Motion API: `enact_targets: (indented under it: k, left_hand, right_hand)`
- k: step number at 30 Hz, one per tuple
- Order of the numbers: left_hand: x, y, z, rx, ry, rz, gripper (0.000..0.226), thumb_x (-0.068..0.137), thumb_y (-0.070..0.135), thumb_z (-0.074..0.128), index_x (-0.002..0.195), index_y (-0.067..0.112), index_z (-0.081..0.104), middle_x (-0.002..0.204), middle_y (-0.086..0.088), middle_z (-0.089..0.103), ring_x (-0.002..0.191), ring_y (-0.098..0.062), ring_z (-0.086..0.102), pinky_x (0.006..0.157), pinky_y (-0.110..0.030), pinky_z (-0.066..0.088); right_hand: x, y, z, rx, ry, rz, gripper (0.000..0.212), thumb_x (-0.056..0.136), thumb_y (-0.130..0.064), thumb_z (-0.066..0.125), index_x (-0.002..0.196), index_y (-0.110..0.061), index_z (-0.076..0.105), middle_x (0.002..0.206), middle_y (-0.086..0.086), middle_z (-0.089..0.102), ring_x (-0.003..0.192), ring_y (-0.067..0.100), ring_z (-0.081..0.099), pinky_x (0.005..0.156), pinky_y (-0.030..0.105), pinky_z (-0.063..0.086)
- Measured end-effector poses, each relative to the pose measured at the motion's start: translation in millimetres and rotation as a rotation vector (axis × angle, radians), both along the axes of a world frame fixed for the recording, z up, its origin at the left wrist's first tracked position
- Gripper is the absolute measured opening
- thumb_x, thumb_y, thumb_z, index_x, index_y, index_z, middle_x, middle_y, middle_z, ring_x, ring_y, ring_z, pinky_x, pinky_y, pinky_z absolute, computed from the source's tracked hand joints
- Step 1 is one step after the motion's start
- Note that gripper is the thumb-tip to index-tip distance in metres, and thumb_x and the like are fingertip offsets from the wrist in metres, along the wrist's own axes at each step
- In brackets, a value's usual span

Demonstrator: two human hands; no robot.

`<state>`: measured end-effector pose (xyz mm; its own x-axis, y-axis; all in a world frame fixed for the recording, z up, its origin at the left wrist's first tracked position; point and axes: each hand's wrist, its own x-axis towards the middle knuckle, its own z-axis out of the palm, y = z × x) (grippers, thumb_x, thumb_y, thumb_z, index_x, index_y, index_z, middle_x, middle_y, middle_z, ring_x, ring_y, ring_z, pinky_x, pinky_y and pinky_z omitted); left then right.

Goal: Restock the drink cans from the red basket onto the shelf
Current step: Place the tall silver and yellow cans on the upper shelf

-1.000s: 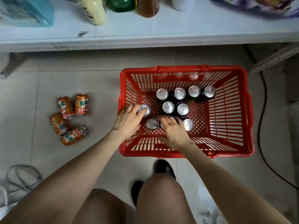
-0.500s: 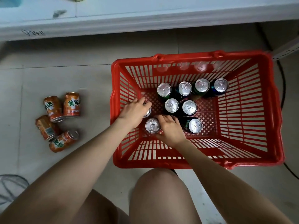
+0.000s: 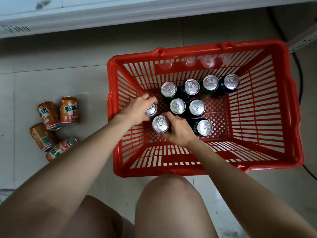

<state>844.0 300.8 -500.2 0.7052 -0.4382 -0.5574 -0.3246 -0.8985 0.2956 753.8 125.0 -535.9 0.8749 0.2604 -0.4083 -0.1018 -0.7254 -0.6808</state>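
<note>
On the tiled floor (image 3: 68, 66) below the white shelf (image 3: 120, 12), the red basket (image 3: 291, 117) held upright drink cans (image 3: 197, 108). The left hand (image 3: 137, 109) gripped the rear can (image 3: 151, 109) and the right hand (image 3: 180, 131) the front can (image 3: 160, 124). Lifted together, these close-set cans could knock, slip and topple neighbours.

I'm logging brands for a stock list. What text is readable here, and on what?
"美年", green: upper right orange can on the floor.
"达", green: upper left orange can beside it.
Handwriting on the shelf edge: illegible.
Lettering on the lowest orange can: too blurred to read.
Side labels of the basket cans: too dark and blurred to read.
</note>
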Motion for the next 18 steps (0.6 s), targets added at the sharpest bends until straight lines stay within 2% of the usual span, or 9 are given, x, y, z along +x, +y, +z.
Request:
enact_targets:
  k: [3,8,13,18]
  left_hand:
    - [-2.1,1.0,3.2,-0.023,0.006,0.022,0.073,0.075,0.01,0.079,0.139,0.018,0.046,0.131,-0.01,0.05,0.113,-0.034,0.056,0.094,-0.038,0.046]
    - [-7.2,3.3,13.5,-0.052,0.015,0.061,0.071,0.074,0.01,0.08,0.137,0.018,0.048,0.139,-0.013,0.046,0.118,-0.035,0.054,0.095,-0.036,0.044]
    - [-12.9,6.1,35.8,-0.108,0.007,0.118,0.077,0.067,0.016,0.087,0.135,0.018,0.05,0.131,-0.005,0.051,0.117,-0.03,0.055,0.099,-0.039,0.046]
    - [-21.0,6.9,69.5,-0.155,0.0,0.172,0.074,0.065,0.016,0.088,0.13,0.019,0.053,0.122,-0.003,0.054,0.112,-0.027,0.057,0.093,-0.038,0.048]
  right_hand:
    - [-1.4,-0.8,4.0,0.046,0.002,-0.014,0.066,0.073,-0.036,0.079,0.128,-0.018,0.047,0.106,0.007,0.067,0.097,0.031,0.061,0.086,0.039,0.045]
    - [-9.3,-3.4,14.2,0.102,0.003,-0.028,0.068,0.071,-0.039,0.08,0.125,-0.016,0.048,0.11,0.003,0.069,0.107,0.028,0.061,0.105,0.048,0.036]
    - [-22.4,-8.8,36.6,0.187,0.052,-0.138,0.066,0.067,-0.047,0.079,0.121,-0.024,0.049,0.106,-0.003,0.068,0.1,0.022,0.063,0.088,0.044,0.051]
    - [-35.8,-16.6,72.6,0.237,0.087,-0.254,0.063,0.066,-0.042,0.082,0.119,-0.031,0.049,0.106,-0.01,0.068,0.1,0.013,0.064,0.087,0.042,0.052]
